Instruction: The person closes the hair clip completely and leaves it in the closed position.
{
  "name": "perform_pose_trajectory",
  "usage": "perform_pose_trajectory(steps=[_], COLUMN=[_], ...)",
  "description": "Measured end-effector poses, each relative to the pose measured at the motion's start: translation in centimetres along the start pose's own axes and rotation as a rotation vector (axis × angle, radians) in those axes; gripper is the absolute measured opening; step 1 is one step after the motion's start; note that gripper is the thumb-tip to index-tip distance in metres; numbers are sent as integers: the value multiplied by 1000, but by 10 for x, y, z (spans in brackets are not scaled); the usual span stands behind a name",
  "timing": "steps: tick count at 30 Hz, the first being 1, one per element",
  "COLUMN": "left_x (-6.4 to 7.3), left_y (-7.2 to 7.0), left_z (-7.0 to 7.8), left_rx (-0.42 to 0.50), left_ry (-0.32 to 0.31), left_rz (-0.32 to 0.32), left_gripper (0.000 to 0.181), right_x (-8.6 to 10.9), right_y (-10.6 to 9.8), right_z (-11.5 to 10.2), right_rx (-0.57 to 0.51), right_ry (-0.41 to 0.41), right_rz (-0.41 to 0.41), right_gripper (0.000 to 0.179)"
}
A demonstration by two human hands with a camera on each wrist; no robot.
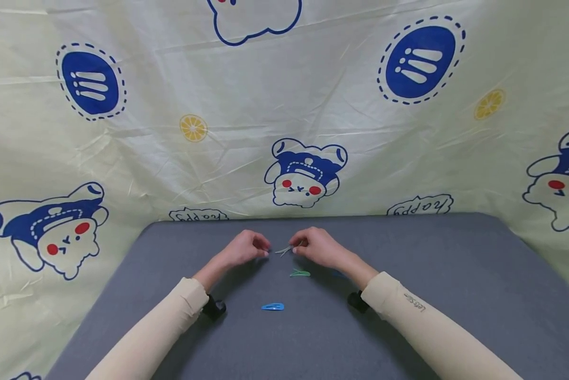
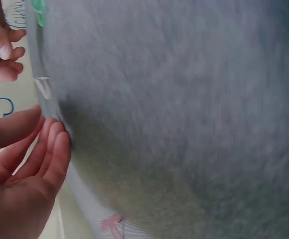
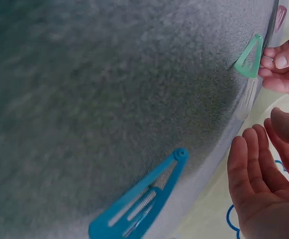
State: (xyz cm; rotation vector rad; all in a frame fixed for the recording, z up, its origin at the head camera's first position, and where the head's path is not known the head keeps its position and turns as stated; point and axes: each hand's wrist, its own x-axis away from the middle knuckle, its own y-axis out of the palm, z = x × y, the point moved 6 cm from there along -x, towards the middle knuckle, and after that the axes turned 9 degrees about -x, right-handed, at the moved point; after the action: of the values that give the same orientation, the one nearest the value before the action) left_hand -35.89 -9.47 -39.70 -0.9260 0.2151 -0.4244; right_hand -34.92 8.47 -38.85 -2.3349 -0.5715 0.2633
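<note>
My left hand (image 1: 247, 248) hovers over the far part of the table, its fingers loosely bent; in the left wrist view a gap shows between thumb and fingers (image 2: 59, 159). Facing it, my right hand (image 1: 318, 248) has relaxed fingers with nothing between them in the right wrist view. A whitish snap hair clip (image 1: 282, 251), popped apart, lies between the two hands, close to the right fingertips. Nearer to me is a green snap hair clip (image 1: 300, 273), also sprung apart. A dark blue hair clip (image 3: 139, 199) is below the right wrist, partly hidden in the head view.
A bright blue hair clip (image 1: 272, 306) lies closer to me on the grey table (image 1: 284, 348). A pink clip (image 2: 113, 225) shows beyond the left hand in the left wrist view. Behind the table hangs a printed cloth (image 1: 246, 174).
</note>
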Motion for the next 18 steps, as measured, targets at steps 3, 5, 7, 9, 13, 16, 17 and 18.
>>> perform_pose_trajectory(steps=[3, 5, 7, 9, 13, 16, 17, 18], left_x=[-5, -7, -9, -10, -11, -13, -13, -13], left_y=[2, 3, 4, 5, 7, 8, 8, 8], left_z=[-2, -6, -9, -13, -18, -20, -20, -20], left_rx=[42, 87, 132, 164, 198, 216, 219, 223], left_ry=[-27, -55, -80, -92, -103, -106, -106, -108], left_rz=[-13, -15, -15, -17, -33, -45, -50, -56], left_gripper=[19, 20, 20, 20, 20, 21, 21, 21], right_x=[-6, -9, -12, -14, -19, -22, -23, -23], right_y=[0, 1, 2, 2, 4, 5, 5, 6], right_z=[4, 6, 8, 9, 10, 11, 12, 14], right_rx=[-7, -16, -20, -22, -29, -41, -46, -54], right_ry=[13, 26, 28, 26, 18, 23, 25, 28], right_rz=[18, 21, 18, 7, -19, -33, -36, -40], right_gripper=[21, 21, 21, 21, 19, 17, 16, 16])
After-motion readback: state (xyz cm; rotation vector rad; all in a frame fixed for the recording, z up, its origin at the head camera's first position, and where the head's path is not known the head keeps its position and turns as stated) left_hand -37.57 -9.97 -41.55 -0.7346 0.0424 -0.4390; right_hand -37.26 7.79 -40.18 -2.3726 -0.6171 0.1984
